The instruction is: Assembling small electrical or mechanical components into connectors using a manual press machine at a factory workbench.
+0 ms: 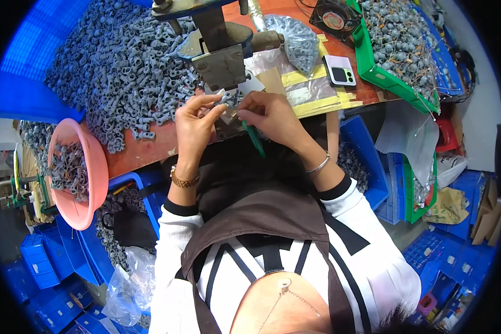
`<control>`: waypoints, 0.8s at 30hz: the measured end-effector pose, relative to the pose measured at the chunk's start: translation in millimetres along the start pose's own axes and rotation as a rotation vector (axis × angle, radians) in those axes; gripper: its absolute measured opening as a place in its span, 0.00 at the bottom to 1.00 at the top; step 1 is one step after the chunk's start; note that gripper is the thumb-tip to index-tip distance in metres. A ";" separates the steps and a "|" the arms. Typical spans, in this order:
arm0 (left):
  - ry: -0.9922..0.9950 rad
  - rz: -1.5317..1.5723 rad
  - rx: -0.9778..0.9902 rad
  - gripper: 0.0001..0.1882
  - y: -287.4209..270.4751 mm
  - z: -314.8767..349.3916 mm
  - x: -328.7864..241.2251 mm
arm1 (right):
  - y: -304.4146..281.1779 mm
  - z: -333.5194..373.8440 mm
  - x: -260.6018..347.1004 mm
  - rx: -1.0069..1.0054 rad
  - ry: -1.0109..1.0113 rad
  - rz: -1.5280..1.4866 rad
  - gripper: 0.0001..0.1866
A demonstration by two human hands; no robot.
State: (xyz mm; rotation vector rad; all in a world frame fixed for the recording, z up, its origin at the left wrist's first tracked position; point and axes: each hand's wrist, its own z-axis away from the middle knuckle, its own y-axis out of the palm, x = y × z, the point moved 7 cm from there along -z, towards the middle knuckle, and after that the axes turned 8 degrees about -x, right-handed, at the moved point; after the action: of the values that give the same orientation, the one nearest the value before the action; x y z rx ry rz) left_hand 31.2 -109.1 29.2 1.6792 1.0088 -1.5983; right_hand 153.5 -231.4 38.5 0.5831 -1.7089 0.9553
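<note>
My left hand (pixel 196 119) is raised at the bench's front edge. Its thumb and forefinger, with white coverings on the tips, curl toward each other in a pinch. Facing it, my right hand (pixel 273 116) has its thumb and fingers pressed together; what they hold is too small to name. Small grey plastic fittings (pixel 232 99) lie between the hands, partly hidden by the fingers. Directly below my right fingertips slants a thin green strip (pixel 254 139); I cannot tell whether those fingers grip it. The metal head of a bench press (pixel 222 64) stands just beyond both hands.
Grey fittings (pixel 133 61) are heaped across the bench's left. Behind the press are a clear bag of parts (pixel 295 44), a phone (pixel 339 70) and a small fan (pixel 334 21). A green crate (pixel 367 61) stands right; a pink basin (pixel 99 172) sits left.
</note>
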 end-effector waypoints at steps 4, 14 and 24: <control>0.319 -0.283 0.082 0.10 8.7 -2.8 -13.6 | -1.3 0.1 0.5 -0.080 -0.061 0.230 0.07; 0.328 -0.504 -0.091 0.11 17.6 12.1 -42.0 | -91.9 -117.9 36.4 -0.186 -0.113 -0.556 0.12; 0.264 -0.450 -0.068 0.10 10.3 13.4 -30.0 | -66.1 41.5 122.8 -0.599 -0.896 -0.044 0.11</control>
State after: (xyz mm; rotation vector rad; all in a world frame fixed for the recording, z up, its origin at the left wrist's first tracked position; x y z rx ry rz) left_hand 33.3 -129.4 56.9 1.7302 1.6504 -1.6099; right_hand 139.9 -294.3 168.9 0.6770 -2.6072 0.0660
